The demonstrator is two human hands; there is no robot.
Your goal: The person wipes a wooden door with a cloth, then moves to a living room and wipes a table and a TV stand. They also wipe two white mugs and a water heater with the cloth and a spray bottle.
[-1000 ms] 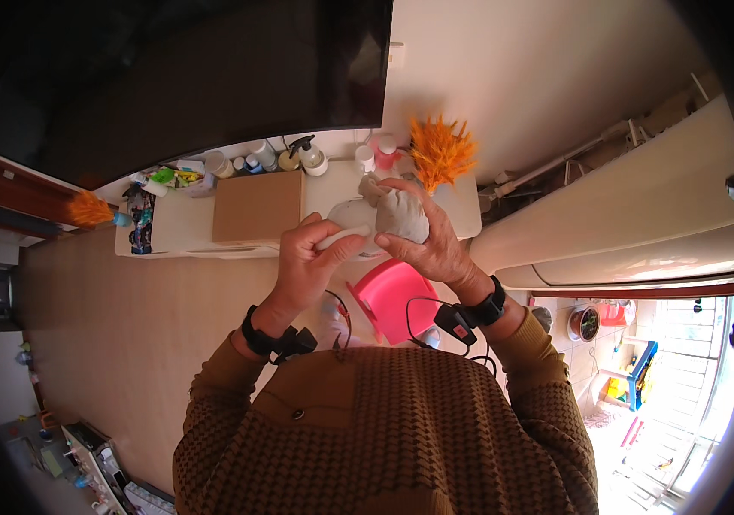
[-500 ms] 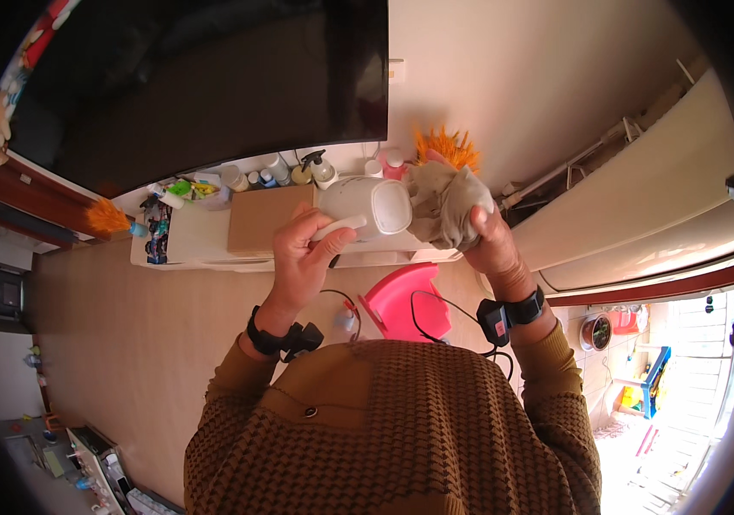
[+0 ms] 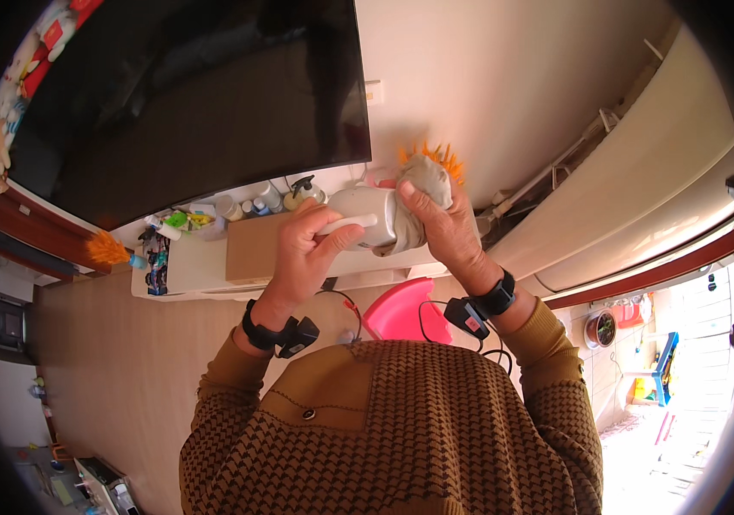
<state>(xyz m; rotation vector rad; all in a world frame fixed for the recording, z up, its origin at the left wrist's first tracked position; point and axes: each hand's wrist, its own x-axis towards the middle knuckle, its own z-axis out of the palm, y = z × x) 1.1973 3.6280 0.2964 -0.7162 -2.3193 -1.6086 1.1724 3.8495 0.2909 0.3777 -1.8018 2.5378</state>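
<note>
The left hand (image 3: 305, 243) is pinching the mug (image 3: 354, 204) by its handle (image 3: 365, 221), the right hand (image 3: 451, 236) holding cloth (image 3: 427, 178) against the right end!

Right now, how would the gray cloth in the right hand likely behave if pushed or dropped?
The gray cloth would probably fold rather than resist, since it bunches in soft creases in the right hand. It looks light, being held up by one hand alone. Set down, it would likely slump, not roll, given its loose, uneven shape.
</note>
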